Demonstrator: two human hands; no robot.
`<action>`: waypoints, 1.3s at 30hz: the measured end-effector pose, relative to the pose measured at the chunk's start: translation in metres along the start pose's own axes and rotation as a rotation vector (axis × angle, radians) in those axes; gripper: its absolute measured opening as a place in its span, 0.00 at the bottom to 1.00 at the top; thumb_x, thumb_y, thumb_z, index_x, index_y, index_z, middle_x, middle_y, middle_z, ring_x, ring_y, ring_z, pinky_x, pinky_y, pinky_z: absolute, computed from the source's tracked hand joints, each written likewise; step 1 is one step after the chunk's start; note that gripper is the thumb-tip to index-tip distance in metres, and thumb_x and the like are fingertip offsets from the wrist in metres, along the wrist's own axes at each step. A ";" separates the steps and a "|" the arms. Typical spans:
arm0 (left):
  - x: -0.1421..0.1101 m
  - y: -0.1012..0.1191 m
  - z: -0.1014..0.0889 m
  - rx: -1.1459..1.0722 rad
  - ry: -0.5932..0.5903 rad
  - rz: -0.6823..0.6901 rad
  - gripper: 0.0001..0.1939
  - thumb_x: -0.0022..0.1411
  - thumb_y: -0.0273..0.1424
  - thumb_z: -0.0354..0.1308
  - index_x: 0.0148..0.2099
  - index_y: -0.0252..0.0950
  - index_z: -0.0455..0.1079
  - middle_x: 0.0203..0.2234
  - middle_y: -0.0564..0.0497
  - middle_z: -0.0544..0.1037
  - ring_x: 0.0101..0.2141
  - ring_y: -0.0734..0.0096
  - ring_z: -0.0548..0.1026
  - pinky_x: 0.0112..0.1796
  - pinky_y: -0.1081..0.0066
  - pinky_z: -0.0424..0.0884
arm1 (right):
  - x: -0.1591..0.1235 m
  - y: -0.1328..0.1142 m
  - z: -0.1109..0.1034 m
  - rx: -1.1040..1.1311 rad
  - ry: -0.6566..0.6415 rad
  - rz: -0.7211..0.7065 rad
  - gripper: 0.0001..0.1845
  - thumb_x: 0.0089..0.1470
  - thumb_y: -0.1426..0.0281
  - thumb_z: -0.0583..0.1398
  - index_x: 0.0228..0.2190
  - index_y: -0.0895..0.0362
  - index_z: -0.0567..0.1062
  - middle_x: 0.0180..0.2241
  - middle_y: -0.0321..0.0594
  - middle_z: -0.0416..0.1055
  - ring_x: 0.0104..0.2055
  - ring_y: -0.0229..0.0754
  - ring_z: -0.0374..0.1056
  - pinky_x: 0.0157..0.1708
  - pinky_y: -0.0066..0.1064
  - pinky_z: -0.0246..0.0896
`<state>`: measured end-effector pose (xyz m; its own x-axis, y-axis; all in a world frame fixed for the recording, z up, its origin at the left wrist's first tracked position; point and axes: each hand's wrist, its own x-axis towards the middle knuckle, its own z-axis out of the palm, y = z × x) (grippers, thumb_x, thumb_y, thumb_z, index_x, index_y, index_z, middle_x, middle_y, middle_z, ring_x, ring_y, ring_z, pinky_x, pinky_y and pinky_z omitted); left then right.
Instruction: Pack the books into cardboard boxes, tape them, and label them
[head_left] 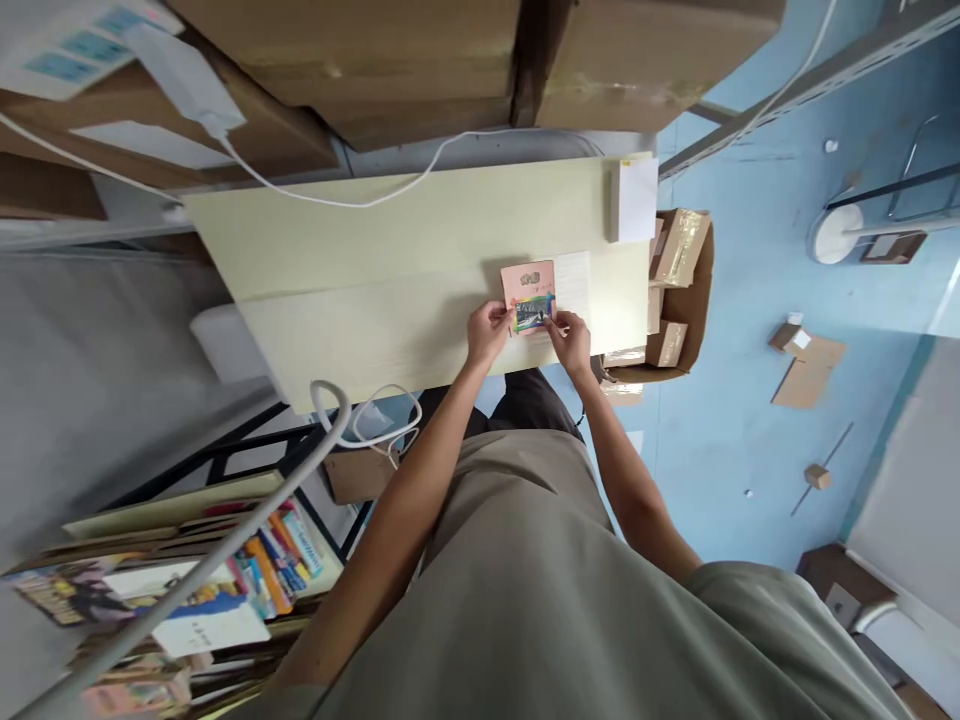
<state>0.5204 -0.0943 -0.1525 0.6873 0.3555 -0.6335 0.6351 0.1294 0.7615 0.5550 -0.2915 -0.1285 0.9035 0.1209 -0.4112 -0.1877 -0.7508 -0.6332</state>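
Between the fingers (496, 312), a pink booklet (529, 297) bears unreadable lettering (530, 279).

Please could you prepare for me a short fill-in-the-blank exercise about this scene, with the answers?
1. The left hand and the right hand hold a card, mainly ____ in colour.
2. A white box sits at the table's far ____ corner.
3. Smaller boxes lie inside an open box made of ____.
Missing words: pink; right; cardboard.

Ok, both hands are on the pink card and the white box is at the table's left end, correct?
Wrong end: head view shows the white box at the right end of the table. Left hand and right hand are on the pink card.
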 end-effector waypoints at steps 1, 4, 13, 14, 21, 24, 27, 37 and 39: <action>0.000 0.001 0.018 0.056 0.008 0.002 0.03 0.66 0.31 0.70 0.41 0.39 0.79 0.39 0.46 0.89 0.43 0.58 0.88 0.49 0.62 0.83 | 0.003 0.012 -0.008 -0.039 0.014 0.013 0.17 0.73 0.53 0.62 0.40 0.53 0.79 0.42 0.50 0.84 0.47 0.54 0.78 0.54 0.46 0.74; 0.000 0.003 0.053 0.204 0.047 0.002 0.03 0.66 0.30 0.70 0.38 0.40 0.79 0.36 0.46 0.89 0.41 0.55 0.88 0.49 0.60 0.82 | 0.013 0.039 -0.026 -0.093 0.019 0.029 0.14 0.72 0.56 0.63 0.38 0.52 0.77 0.40 0.49 0.83 0.46 0.54 0.77 0.54 0.47 0.74; -0.001 -0.002 0.059 0.336 0.141 0.010 0.01 0.67 0.30 0.66 0.40 0.41 0.77 0.38 0.45 0.88 0.41 0.56 0.85 0.51 0.60 0.81 | 0.024 0.062 -0.034 -0.026 -0.085 -0.051 0.12 0.72 0.59 0.63 0.36 0.51 0.75 0.40 0.46 0.83 0.45 0.51 0.77 0.54 0.44 0.74; -0.001 -0.003 0.057 0.339 0.145 0.003 0.01 0.67 0.30 0.66 0.40 0.41 0.77 0.38 0.46 0.88 0.42 0.56 0.85 0.51 0.60 0.81 | 0.024 0.062 -0.034 -0.015 -0.087 -0.044 0.12 0.73 0.58 0.62 0.37 0.51 0.76 0.40 0.46 0.83 0.44 0.51 0.77 0.54 0.44 0.74; -0.002 -0.002 0.060 0.403 0.167 -0.038 0.02 0.68 0.29 0.65 0.39 0.41 0.75 0.41 0.43 0.88 0.43 0.53 0.86 0.52 0.58 0.80 | 0.033 0.060 -0.031 -0.070 0.178 0.094 0.15 0.73 0.54 0.63 0.48 0.52 0.75 0.50 0.54 0.80 0.54 0.57 0.76 0.59 0.50 0.74; -0.003 -0.003 0.061 0.391 0.173 -0.020 0.04 0.68 0.28 0.65 0.39 0.41 0.74 0.41 0.44 0.88 0.43 0.54 0.85 0.51 0.59 0.79 | 0.038 0.061 -0.028 -0.065 0.161 0.081 0.10 0.74 0.59 0.60 0.42 0.51 0.74 0.51 0.56 0.77 0.58 0.59 0.74 0.64 0.55 0.72; -0.003 -0.006 0.059 0.374 0.177 0.002 0.04 0.67 0.27 0.66 0.40 0.42 0.75 0.40 0.46 0.88 0.43 0.56 0.85 0.51 0.60 0.79 | 0.041 0.065 -0.026 -0.039 0.149 0.054 0.11 0.76 0.60 0.56 0.40 0.50 0.73 0.50 0.56 0.77 0.57 0.60 0.74 0.66 0.58 0.71; 0.000 -0.007 0.061 0.374 0.188 0.017 0.07 0.67 0.26 0.68 0.37 0.42 0.75 0.39 0.46 0.87 0.42 0.54 0.85 0.51 0.59 0.79 | 0.053 0.068 -0.035 -0.044 0.054 0.093 0.09 0.75 0.60 0.62 0.44 0.52 0.76 0.43 0.50 0.86 0.43 0.54 0.81 0.49 0.44 0.75; -0.001 -0.008 0.063 0.387 0.188 0.021 0.05 0.68 0.27 0.67 0.39 0.41 0.75 0.40 0.44 0.88 0.42 0.53 0.85 0.51 0.58 0.79 | 0.051 0.066 -0.038 -0.038 0.046 0.085 0.11 0.75 0.59 0.62 0.43 0.52 0.77 0.42 0.50 0.87 0.43 0.54 0.82 0.47 0.43 0.75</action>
<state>0.5372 -0.1536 -0.1665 0.6476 0.5217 -0.5554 0.7319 -0.2231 0.6438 0.6040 -0.3594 -0.1660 0.9018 0.0262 -0.4313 -0.2507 -0.7813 -0.5716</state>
